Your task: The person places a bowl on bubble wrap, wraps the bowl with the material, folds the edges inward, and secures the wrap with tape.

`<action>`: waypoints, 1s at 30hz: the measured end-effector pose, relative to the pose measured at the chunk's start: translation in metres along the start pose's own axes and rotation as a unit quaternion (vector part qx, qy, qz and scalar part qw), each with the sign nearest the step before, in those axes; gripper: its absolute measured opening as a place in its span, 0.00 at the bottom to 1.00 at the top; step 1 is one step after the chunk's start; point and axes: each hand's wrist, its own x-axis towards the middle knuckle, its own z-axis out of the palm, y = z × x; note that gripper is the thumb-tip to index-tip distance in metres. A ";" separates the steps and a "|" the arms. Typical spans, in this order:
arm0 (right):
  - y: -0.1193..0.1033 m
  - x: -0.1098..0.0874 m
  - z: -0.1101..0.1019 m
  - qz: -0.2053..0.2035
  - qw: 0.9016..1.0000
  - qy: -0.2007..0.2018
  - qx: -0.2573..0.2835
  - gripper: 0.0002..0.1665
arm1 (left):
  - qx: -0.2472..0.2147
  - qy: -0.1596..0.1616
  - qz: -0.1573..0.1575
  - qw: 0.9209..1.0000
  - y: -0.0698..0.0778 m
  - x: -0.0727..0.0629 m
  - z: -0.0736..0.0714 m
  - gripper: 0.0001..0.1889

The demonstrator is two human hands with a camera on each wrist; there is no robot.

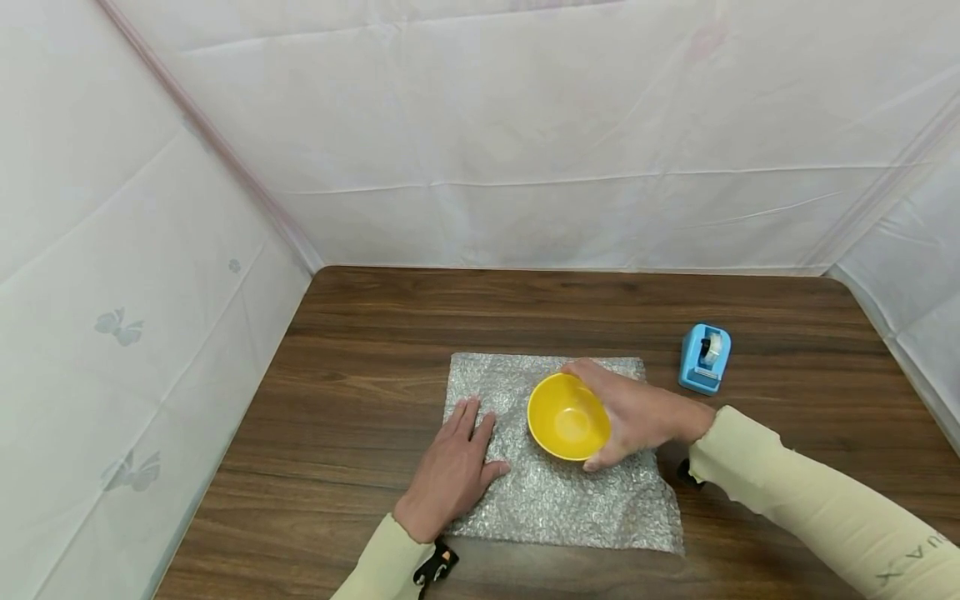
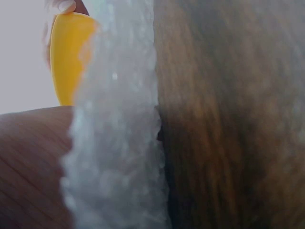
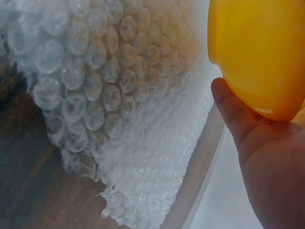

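Note:
A yellow bowl (image 1: 566, 417), its hollow side facing up, is gripped at the rim by my right hand (image 1: 630, 412), thumb on the near side and fingers on the far side. In the right wrist view the bowl's base (image 3: 259, 57) stands a little above the bubble wrap (image 3: 119, 95). That sheet of bubble wrap (image 1: 570, 508) lies flat on the table beneath the bowl. My left hand (image 1: 453, 471) rests on the sheet's left edge with fingers extended. In the left wrist view the wrap (image 2: 119, 119) hides part of the bowl (image 2: 71, 55).
A light blue tape dispenser (image 1: 705, 358) with a roll of clear tape stands right of the wrap's far corner. The dark wooden table (image 1: 337, 375) is bordered by white sheeting (image 1: 480, 225) at the back and both sides.

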 end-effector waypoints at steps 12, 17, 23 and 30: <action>0.000 0.002 0.004 0.011 1.000 -0.010 0.004 0.72 | -0.002 0.002 0.002 1.000 0.000 0.000 0.000 0.36; 0.003 0.002 0.008 0.017 1.000 -0.017 0.005 0.74 | -0.006 -0.001 0.001 1.000 -0.001 0.000 0.000 0.36; 0.007 0.000 0.012 0.018 1.000 -0.019 -0.002 0.74 | -0.015 -0.012 -0.005 1.000 -0.001 0.001 0.000 0.36; 0.006 -0.002 0.012 0.019 1.000 -0.021 0.001 0.75 | -0.019 -0.016 -0.007 1.000 -0.001 0.001 0.000 0.36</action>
